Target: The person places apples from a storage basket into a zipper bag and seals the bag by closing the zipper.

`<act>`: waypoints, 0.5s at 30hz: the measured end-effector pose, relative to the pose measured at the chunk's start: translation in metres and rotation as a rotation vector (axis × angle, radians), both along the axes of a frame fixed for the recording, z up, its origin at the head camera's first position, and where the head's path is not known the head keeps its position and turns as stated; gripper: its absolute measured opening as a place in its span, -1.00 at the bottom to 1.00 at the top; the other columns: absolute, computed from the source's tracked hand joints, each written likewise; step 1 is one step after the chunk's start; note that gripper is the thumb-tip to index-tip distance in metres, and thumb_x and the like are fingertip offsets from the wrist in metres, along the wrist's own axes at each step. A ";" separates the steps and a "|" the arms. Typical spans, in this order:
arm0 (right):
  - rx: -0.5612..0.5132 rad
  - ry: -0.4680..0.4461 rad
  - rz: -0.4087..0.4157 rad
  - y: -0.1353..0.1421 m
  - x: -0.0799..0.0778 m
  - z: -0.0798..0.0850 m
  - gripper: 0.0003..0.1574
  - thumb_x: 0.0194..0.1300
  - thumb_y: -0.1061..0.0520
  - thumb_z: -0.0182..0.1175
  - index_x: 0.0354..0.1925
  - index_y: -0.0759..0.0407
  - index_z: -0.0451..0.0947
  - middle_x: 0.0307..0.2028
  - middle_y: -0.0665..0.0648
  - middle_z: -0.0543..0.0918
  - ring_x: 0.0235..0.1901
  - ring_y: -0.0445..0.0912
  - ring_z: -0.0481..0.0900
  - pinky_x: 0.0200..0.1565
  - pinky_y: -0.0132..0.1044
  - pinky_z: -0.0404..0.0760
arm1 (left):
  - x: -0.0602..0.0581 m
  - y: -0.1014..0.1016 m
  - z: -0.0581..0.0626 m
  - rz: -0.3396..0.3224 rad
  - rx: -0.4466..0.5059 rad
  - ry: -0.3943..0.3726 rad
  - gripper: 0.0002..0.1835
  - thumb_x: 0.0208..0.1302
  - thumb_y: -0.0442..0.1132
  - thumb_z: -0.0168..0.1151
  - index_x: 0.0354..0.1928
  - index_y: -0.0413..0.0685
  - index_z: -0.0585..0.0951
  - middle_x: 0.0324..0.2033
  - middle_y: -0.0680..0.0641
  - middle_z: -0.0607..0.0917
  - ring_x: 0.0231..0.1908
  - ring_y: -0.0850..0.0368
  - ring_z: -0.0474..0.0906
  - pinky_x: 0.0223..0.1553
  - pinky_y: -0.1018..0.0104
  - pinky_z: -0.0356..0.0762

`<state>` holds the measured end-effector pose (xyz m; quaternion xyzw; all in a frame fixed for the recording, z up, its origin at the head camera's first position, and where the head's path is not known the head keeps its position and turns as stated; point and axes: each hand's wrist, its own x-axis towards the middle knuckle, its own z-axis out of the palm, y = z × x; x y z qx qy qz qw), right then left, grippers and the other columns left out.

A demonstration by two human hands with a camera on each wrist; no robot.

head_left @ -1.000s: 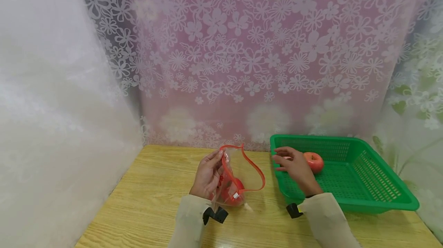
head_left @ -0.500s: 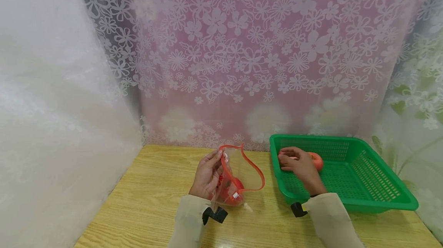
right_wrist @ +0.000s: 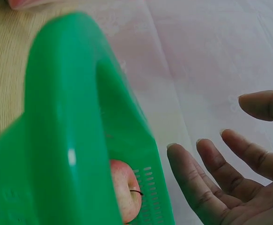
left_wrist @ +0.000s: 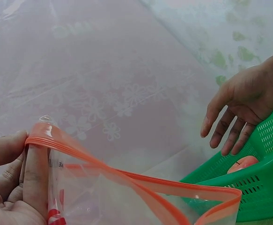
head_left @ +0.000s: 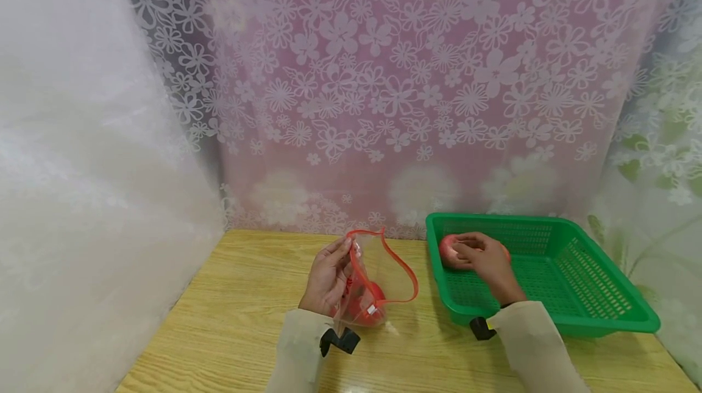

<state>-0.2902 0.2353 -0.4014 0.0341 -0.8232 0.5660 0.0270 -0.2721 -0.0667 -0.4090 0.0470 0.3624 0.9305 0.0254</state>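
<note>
My left hand pinches the edge of a clear zip bag with an orange-red zip strip. The bag's mouth gapes toward the right, and a red apple lies in its lower part. Over the left side of a green plastic basket is my right hand, close to an apple. A second apple is mostly hidden behind that hand. In the right wrist view the right hand has its fingers spread, with an apple beyond the basket wall. Whether it touches fruit is unclear.
The basket stands at the right of a wooden table, with slotted walls and a raised rim. Floral curtains hang behind the table and at both sides. Each wrist carries a small black camera mount.
My right hand has moved slightly right over the basket, from its left rim to the apples, and the left apple shows more now. The left hand and bag have stayed put.
</note>
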 end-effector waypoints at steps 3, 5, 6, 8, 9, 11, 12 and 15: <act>0.020 -0.004 -0.010 0.002 -0.002 0.000 -0.36 0.43 -0.08 0.09 0.26 0.34 0.34 0.15 0.39 0.46 0.05 0.23 0.52 -0.10 -0.20 0.69 | 0.000 0.000 0.000 -0.001 -0.007 0.002 -0.76 0.47 -0.37 -0.01 -0.23 -0.12 0.66 -0.42 -0.02 0.69 -0.44 0.27 0.66 -0.35 0.51 0.66; 0.010 -0.010 -0.008 0.004 -0.004 -0.001 -0.36 0.44 -0.06 0.08 0.27 0.35 0.32 0.16 0.40 0.45 0.06 0.25 0.51 -0.11 -0.23 0.69 | 0.001 -0.001 0.000 -0.004 -0.008 0.002 -0.77 0.47 -0.37 -0.02 -0.22 -0.12 0.66 -0.42 -0.02 0.69 -0.44 0.26 0.66 -0.35 0.51 0.66; 0.003 -0.011 -0.004 0.005 -0.004 -0.002 -0.35 0.45 -0.06 0.08 0.27 0.37 0.31 0.16 0.41 0.44 0.06 0.25 0.50 -0.11 -0.24 0.69 | 0.001 -0.001 0.000 -0.006 -0.010 0.004 -0.77 0.47 -0.37 -0.02 -0.21 -0.12 0.66 -0.42 -0.02 0.69 -0.45 0.26 0.66 -0.35 0.51 0.66; -0.008 -0.015 0.002 0.007 -0.006 -0.003 -0.34 0.45 -0.05 0.08 0.28 0.38 0.29 0.18 0.42 0.42 0.06 0.26 0.50 -0.12 -0.28 0.69 | 0.000 -0.002 0.000 -0.007 -0.010 0.004 -0.77 0.47 -0.37 -0.02 -0.21 -0.13 0.66 -0.42 -0.03 0.69 -0.45 0.26 0.66 -0.36 0.52 0.66; -0.012 -0.016 0.002 0.009 -0.007 -0.003 -0.32 0.44 -0.07 0.08 0.28 0.39 0.28 0.18 0.43 0.41 0.06 0.25 0.51 -0.13 -0.29 0.69 | 0.000 -0.002 0.000 -0.009 -0.010 0.007 -0.77 0.47 -0.37 -0.02 -0.20 -0.13 0.66 -0.42 -0.03 0.69 -0.45 0.26 0.66 -0.36 0.52 0.66; -0.023 -0.021 0.000 0.011 -0.009 -0.004 -0.28 0.43 -0.10 0.10 0.28 0.40 0.28 0.18 0.43 0.40 0.03 0.21 0.53 -0.14 -0.30 0.69 | 0.000 -0.003 -0.001 -0.015 -0.008 0.014 -0.77 0.47 -0.36 -0.02 -0.20 -0.14 0.66 -0.42 -0.04 0.68 -0.44 0.26 0.66 -0.35 0.52 0.66; -0.027 -0.025 -0.002 0.012 -0.009 -0.004 -0.26 0.42 -0.12 0.11 0.29 0.40 0.27 0.18 0.43 0.40 0.01 0.19 0.55 -0.15 -0.30 0.69 | 0.000 -0.003 -0.001 -0.015 -0.008 0.020 -0.77 0.47 -0.36 -0.02 -0.20 -0.14 0.66 -0.42 -0.03 0.68 -0.44 0.27 0.66 -0.35 0.52 0.66; -0.040 -0.039 -0.010 0.015 -0.012 -0.005 -0.24 0.40 -0.13 0.12 0.29 0.40 0.27 0.17 0.42 0.39 -0.07 0.07 0.59 -0.16 -0.29 0.70 | 0.000 -0.003 -0.003 -0.023 -0.005 0.053 -0.80 0.46 -0.35 0.02 -0.19 -0.14 0.66 -0.41 -0.02 0.69 -0.42 0.27 0.67 -0.32 0.52 0.65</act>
